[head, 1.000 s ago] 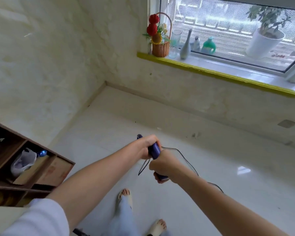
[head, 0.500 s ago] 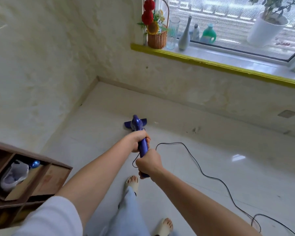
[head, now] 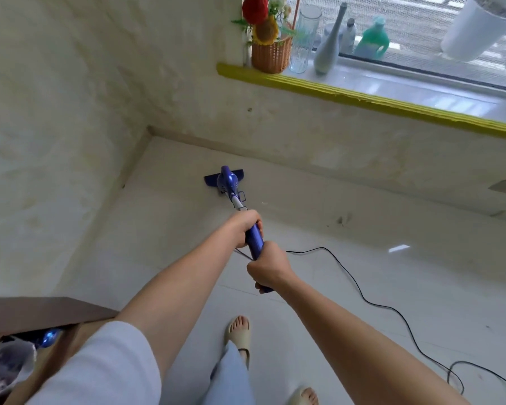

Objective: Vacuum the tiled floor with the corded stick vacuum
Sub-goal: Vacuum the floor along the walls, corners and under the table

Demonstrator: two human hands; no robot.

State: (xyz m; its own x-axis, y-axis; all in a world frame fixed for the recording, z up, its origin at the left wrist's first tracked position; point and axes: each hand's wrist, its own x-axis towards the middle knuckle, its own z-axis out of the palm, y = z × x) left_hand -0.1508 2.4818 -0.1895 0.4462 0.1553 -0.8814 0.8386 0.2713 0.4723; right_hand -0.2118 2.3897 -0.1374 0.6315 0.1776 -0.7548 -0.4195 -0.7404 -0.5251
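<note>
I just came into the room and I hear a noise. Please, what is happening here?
A person is vacuuming the tiled floor with a blue stick vacuum. Both hands grip its handle: the left hand higher up the stick, the right hand at the near end. The vacuum head sits on the floor near the corner under the window sill. The black cord trails across the tiles to the right.

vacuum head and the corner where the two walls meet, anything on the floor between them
Nothing: the head view shows only bare tiled floor between the vacuum head and the corner.
</note>
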